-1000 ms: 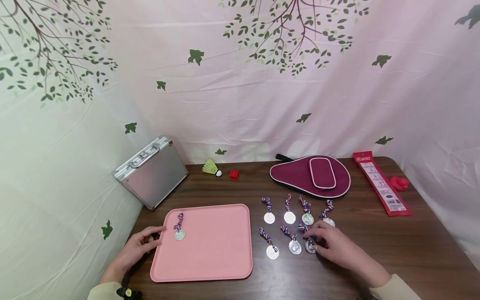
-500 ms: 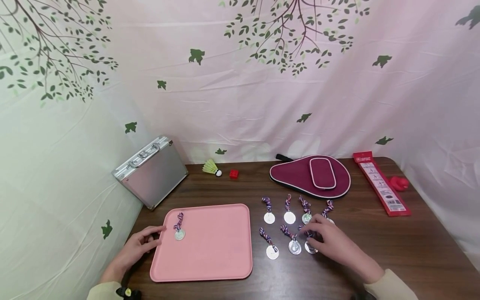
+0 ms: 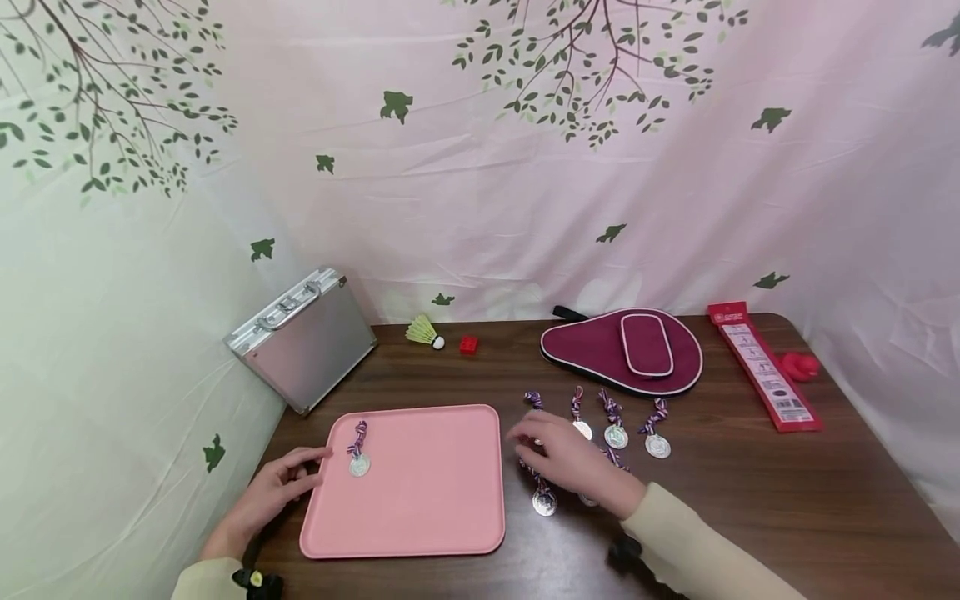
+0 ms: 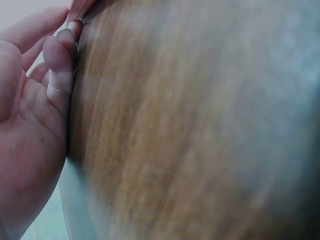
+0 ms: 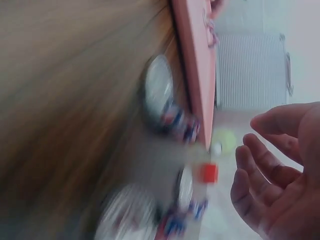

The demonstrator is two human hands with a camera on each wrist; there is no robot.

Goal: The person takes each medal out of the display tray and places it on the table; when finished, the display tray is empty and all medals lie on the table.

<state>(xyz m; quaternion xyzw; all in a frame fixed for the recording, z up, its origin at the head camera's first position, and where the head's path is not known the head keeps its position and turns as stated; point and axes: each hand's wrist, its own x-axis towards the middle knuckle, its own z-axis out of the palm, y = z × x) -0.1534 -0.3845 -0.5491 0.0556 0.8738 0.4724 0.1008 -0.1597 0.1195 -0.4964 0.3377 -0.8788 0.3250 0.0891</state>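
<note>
My left hand [image 3: 281, 490] rests at the left rim of a pink tray [image 3: 420, 546], with thumb and fingertips against its edge. One silver medal [image 3: 360, 464] with a knotted striped ribbon lies in the tray's upper left. Above the loose medals to the right of the tray hovers my right hand [image 3: 566, 454], with nothing between its loosely bent fingers in the right wrist view. A front-row medal [image 3: 544, 502] shows just below it. The hand and forearm partly hide neighbouring medals. In the back row, a medal [image 3: 657, 446] lies fully visible at the right end.
A silver case [image 3: 307, 350] stands behind the tray at left. Along the back lie a yellow shuttlecock [image 3: 423, 332], a red toy brick [image 3: 468, 345] and a maroon paddle case [image 3: 585, 346]. At right are a red-and-white packet [image 3: 765, 367] and a red rubber duck [image 3: 800, 367].
My right hand has left the front-row medal at the right end and moved left across the medals, nearer the tray. My left hand stays at the tray's rim.
</note>
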